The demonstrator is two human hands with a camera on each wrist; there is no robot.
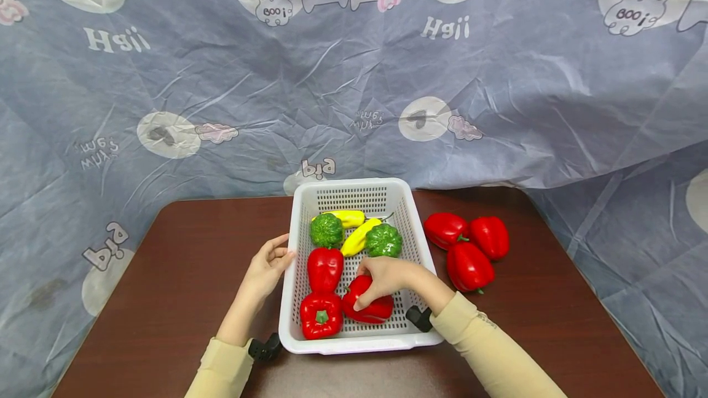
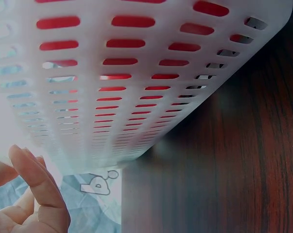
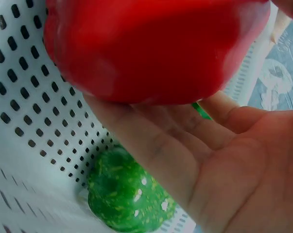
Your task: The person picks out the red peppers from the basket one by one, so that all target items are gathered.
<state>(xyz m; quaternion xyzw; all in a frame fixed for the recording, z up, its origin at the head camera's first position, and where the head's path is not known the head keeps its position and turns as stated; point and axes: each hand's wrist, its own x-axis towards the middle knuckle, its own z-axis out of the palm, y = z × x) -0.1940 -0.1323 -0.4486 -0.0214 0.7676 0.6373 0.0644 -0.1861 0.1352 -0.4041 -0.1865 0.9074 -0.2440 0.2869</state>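
A white perforated plastic basket [image 1: 361, 346] stands on the table. In its near right part, my right hand [image 1: 384, 278] grips a red bell pepper [image 1: 376, 311], thumb on the near side and fingers round the far side. The right wrist view shows the same bell pepper [image 3: 156, 53] large against the fingers [image 3: 151, 141]. Two other red bell peppers [image 1: 325, 270] lie along the basket's left side. My left hand [image 1: 265, 268] rests against the outside of the left rim with loosely bent fingers, also visible beside the perforated wall [image 2: 95, 77] in the left wrist view.
Two green, lobed squash-like vegetables [image 1: 384, 241] and two long yellow vegetables [image 1: 361, 237] lie in the basket's far half. Three red bell peppers [image 1: 470, 266] sit together on the brown table [image 1: 221, 244], right of the basket. A grey-blue printed cloth [image 1: 354, 91] hangs behind.
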